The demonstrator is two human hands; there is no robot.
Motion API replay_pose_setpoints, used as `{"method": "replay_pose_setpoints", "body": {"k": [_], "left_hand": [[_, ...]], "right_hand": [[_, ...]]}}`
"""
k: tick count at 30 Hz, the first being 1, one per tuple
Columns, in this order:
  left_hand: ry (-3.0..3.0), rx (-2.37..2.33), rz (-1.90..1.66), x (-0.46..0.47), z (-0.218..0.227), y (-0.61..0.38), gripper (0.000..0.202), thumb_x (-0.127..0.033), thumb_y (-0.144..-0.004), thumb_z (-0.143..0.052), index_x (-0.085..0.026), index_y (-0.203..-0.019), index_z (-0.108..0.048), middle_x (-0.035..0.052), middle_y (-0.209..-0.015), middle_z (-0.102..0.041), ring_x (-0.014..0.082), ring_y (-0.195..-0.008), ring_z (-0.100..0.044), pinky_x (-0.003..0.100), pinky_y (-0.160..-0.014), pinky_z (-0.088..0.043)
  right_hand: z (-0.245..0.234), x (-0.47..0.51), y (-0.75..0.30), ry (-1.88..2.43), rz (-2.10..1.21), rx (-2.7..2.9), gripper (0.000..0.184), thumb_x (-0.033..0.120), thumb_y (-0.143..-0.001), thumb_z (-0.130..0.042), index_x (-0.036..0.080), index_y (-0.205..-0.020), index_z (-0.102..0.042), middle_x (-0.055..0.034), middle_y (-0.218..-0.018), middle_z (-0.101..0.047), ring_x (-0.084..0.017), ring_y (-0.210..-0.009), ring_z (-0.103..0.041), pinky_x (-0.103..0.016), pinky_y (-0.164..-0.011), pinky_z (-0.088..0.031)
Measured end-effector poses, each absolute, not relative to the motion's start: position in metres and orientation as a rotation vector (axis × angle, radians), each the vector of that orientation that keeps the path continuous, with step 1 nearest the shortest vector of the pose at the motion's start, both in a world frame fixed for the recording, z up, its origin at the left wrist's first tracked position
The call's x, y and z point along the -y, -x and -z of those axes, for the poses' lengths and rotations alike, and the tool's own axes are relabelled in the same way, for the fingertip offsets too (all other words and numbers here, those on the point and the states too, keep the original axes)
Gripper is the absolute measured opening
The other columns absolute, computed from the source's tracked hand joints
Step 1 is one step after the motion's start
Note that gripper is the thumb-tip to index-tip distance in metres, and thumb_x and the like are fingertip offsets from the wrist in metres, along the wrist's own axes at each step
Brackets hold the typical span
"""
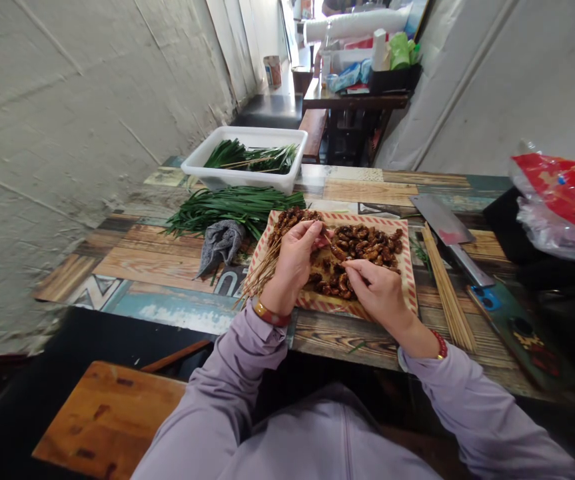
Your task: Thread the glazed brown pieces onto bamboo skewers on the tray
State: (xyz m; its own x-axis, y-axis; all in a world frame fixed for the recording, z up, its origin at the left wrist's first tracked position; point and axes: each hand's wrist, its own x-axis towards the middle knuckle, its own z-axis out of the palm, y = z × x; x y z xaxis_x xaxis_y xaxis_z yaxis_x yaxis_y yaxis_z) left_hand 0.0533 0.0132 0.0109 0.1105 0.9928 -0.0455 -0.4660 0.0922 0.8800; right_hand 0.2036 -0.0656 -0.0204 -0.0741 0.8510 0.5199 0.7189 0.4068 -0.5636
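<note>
Both of my hands are over a paper-lined tray (411,267) with a red-striped border. My left hand (294,257) is closed in a pinch on a thin skewer, whose tip points toward the right hand. Thumb and fingers of my right hand (380,293) are pressed together just right of that tip; what they hold is too small to make out. Glossy brown pieces that look like insect pupae (367,243) lie in piles beyond and between the hands. Loaded skewers (264,267) lie along the tray's left side, partly hidden by the left hand.
Left of the tray are a grey cloth (222,241) and long green chives (232,207). Behind stands a white tub (242,179) of greens. Bare bamboo sticks (448,293), a cleaver (442,217), a phone (517,333) and a red plastic bag (567,193) lie right.
</note>
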Motion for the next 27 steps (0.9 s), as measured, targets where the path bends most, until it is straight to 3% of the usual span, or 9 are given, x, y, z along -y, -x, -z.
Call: {"method": "replay_pose_setpoints", "body": {"k": [9, 23, 27], "left_hand": [[-0.834, -0.804, -1.308, -0.0127, -0.0068, -0.0581, 0.028, -0.036, -0.067, -0.077, -0.014, -0.075, -0.062, -0.0018, -0.066, -0.062, 0.0103, -0.067, -0.064, 0.021, -0.067, -0.045], [-0.844, -0.812, -1.234, -0.0086, -0.0038, -0.0622, 0.027, -0.038, -0.07, -0.074, -0.015, -0.075, -0.06, 0.0015, -0.068, -0.067, 0.0066, -0.06, -0.056, 0.018, -0.06, -0.041], [-0.851, -0.756, -1.188, -0.0097, -0.006, -0.0594, 0.032, -0.04, -0.071, -0.074, -0.015, -0.088, -0.064, 0.0025, -0.073, -0.068, 0.007, -0.062, -0.058, 0.019, -0.062, -0.042]], "right_hand": [[0.0198, 0.0643, -0.2026, 1.356, -0.14, 1.839, 0.022, 0.025, -0.093, -0.048, 0.021, -0.094, -0.07, -0.004, -0.094, -0.076, -0.018, -0.081, -0.072, -0.026, -0.071, -0.055], [0.0195, 0.0635, -0.2033, 1.394, -0.198, 1.81, 0.023, 0.026, -0.093, -0.048, 0.022, -0.093, -0.07, -0.0039, -0.094, -0.075, -0.018, -0.082, -0.072, -0.027, -0.075, -0.055], [0.0141, 0.0641, -0.205, 1.399, -0.246, 1.766, 0.022, 0.028, -0.092, -0.048, 0.023, -0.093, -0.07, -0.0039, -0.092, -0.075, -0.018, -0.081, -0.072, -0.029, -0.075, -0.056]]}}
